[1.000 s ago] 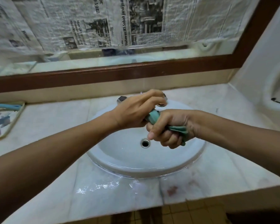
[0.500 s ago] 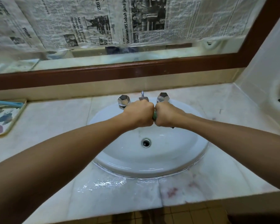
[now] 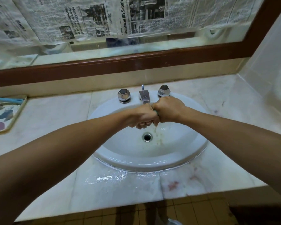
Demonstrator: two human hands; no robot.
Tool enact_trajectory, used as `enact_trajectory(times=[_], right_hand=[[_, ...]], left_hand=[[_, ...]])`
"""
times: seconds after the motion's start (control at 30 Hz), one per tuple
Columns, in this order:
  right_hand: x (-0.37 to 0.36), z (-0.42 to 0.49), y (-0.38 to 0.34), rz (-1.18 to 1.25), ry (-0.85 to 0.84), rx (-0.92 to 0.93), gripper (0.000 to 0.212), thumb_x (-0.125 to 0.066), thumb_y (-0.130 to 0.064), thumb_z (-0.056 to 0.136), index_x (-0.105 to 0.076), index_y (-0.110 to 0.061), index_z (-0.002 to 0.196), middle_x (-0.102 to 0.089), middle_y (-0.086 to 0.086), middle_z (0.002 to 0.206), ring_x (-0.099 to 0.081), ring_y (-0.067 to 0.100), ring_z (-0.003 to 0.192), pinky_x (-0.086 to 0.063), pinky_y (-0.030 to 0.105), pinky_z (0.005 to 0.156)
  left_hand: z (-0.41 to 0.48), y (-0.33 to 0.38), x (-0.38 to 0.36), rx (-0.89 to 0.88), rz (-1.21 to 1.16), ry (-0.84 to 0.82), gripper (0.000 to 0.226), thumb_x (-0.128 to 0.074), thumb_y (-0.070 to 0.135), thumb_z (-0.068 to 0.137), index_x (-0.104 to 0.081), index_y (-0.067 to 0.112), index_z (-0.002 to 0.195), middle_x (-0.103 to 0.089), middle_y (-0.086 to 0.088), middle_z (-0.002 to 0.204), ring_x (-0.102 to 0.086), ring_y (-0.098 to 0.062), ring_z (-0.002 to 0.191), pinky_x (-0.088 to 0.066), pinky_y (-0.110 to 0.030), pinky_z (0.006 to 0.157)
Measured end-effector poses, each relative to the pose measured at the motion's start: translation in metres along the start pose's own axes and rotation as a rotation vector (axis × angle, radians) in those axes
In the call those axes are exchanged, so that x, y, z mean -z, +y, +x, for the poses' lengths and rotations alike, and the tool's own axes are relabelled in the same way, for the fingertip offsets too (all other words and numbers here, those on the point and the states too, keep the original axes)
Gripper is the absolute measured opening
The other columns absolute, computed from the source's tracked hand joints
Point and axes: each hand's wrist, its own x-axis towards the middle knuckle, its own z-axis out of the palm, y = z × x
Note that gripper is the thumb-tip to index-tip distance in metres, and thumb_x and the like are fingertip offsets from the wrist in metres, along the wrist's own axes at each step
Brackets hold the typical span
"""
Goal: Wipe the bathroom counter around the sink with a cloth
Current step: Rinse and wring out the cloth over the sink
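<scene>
My left hand (image 3: 140, 117) and my right hand (image 3: 168, 109) are clenched fist to fist over the white oval sink (image 3: 128, 158), just below the faucet spout (image 3: 144, 96). Both grip a green cloth (image 3: 155, 112), of which only a thin sliver shows between the fists. Dirty water drips from the cloth into the basin beside the drain (image 3: 147, 137). The pale marble counter (image 3: 55, 114) surrounds the sink, with a wet glossy patch (image 3: 107, 177) along its front edge.
Two faceted chrome knobs (image 3: 124, 95) (image 3: 164, 91) flank the spout. A patterned tray (image 3: 3, 116) holding a blue item sits at the counter's far left. A wood-framed mirror (image 3: 120, 62) partly covered in newspaper runs behind. White tiled wall rises on the right.
My hands came together from a looser hold into tight fists on the cloth, which is now almost hidden. Brownish water now runs from it into the basin.
</scene>
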Motion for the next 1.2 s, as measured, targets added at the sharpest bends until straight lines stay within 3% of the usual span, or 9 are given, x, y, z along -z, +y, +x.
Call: enact_trajectory(times=[0.23,0.37,0.57,0.67,0.73,0.83,0.93,1.0,1.2], right_hand=[[0.0,-0.008,0.006,0.176,-0.025,-0.169,0.029,-0.062,-0.018,0.078,-0.065,-0.025,0.106,-0.066,0.011,0.095,-0.061,0.033,0.084,-0.037,0.029,0.061],[-0.007,-0.022,0.002,0.457,-0.122,-0.36,0.024,-0.064,-0.031,0.081,-0.059,-0.035,0.104,-0.067,0.003,0.1,-0.063,0.028,0.086,-0.041,0.03,0.063],[-0.004,-0.038,0.003,1.695,-0.63,-0.615,0.018,-0.064,-0.03,0.088,-0.051,-0.018,0.086,-0.047,0.003,0.055,-0.044,0.016,0.04,-0.035,0.019,0.042],[-0.004,-0.041,0.0,2.137,-0.976,-0.385,0.021,-0.061,-0.03,0.087,-0.046,-0.02,0.076,-0.038,-0.004,0.049,-0.033,0.008,0.037,-0.027,0.014,0.038],[0.0,-0.042,-0.009,2.316,-1.156,-0.185,0.02,-0.056,-0.027,0.09,-0.044,-0.017,0.077,-0.038,-0.004,0.05,-0.029,0.007,0.037,-0.026,0.013,0.038],[0.013,-0.041,-0.02,2.311,-1.273,-0.025,0.025,-0.053,-0.025,0.089,-0.039,-0.018,0.07,-0.028,-0.004,0.05,-0.024,0.008,0.037,-0.023,0.012,0.04],[0.031,-0.038,-0.016,2.151,-1.281,-0.086,0.035,-0.051,-0.025,0.088,-0.026,-0.021,0.064,-0.024,-0.006,0.048,-0.021,0.008,0.035,-0.021,0.011,0.039],[0.046,-0.04,-0.012,2.056,-1.256,-0.192,0.04,-0.057,-0.022,0.083,-0.022,-0.021,0.063,-0.022,-0.006,0.046,-0.018,0.008,0.035,-0.018,0.012,0.038],[0.08,-0.032,-0.008,1.707,-0.948,-0.506,0.039,-0.053,-0.011,0.083,-0.025,-0.021,0.057,-0.023,-0.007,0.038,-0.017,0.005,0.029,-0.013,0.009,0.038]], left_hand=[[0.011,0.007,0.006,-0.152,0.325,0.122,0.024,-0.066,0.01,0.076,-0.052,0.013,0.056,-0.053,-0.003,0.048,-0.046,-0.012,0.032,-0.037,-0.019,0.04],[0.01,0.002,0.007,-0.278,0.681,0.219,0.009,-0.064,0.019,0.078,-0.064,0.018,0.086,-0.068,-0.004,0.082,-0.063,-0.021,0.071,-0.046,-0.028,0.061],[-0.007,-0.054,-0.017,-0.729,0.642,0.959,0.056,-0.07,0.013,0.072,-0.054,0.019,0.125,-0.052,-0.01,0.134,-0.053,-0.032,0.119,-0.042,-0.04,0.084],[-0.007,-0.073,-0.031,-1.028,0.592,1.08,0.057,-0.069,0.018,0.079,-0.047,0.022,0.132,-0.041,-0.009,0.148,-0.042,-0.031,0.136,-0.044,-0.044,0.09],[-0.002,-0.064,-0.026,-1.193,0.54,1.123,0.038,-0.053,0.033,0.093,-0.05,0.023,0.129,-0.047,-0.007,0.143,-0.042,-0.03,0.137,-0.043,-0.043,0.091],[0.0,-0.033,-0.009,-1.391,0.416,1.043,0.04,-0.029,0.042,0.101,-0.06,0.017,0.107,-0.069,-0.009,0.104,-0.062,-0.028,0.115,-0.041,-0.041,0.081],[0.001,-0.015,0.016,-1.58,0.522,0.967,0.013,-0.066,0.014,0.088,-0.064,0.009,0.077,-0.055,-0.007,0.063,-0.051,-0.024,0.053,-0.037,-0.033,0.058],[0.001,-0.009,0.031,-1.569,0.671,0.891,0.011,-0.078,0.005,0.073,-0.068,0.006,0.07,-0.049,-0.006,0.058,-0.038,-0.023,0.045,-0.033,-0.031,0.048],[-0.015,0.008,0.06,-1.305,0.937,0.677,0.017,-0.07,0.001,0.061,-0.067,0.005,0.077,-0.055,-0.007,0.059,-0.047,-0.029,0.038,-0.035,-0.024,0.033]])
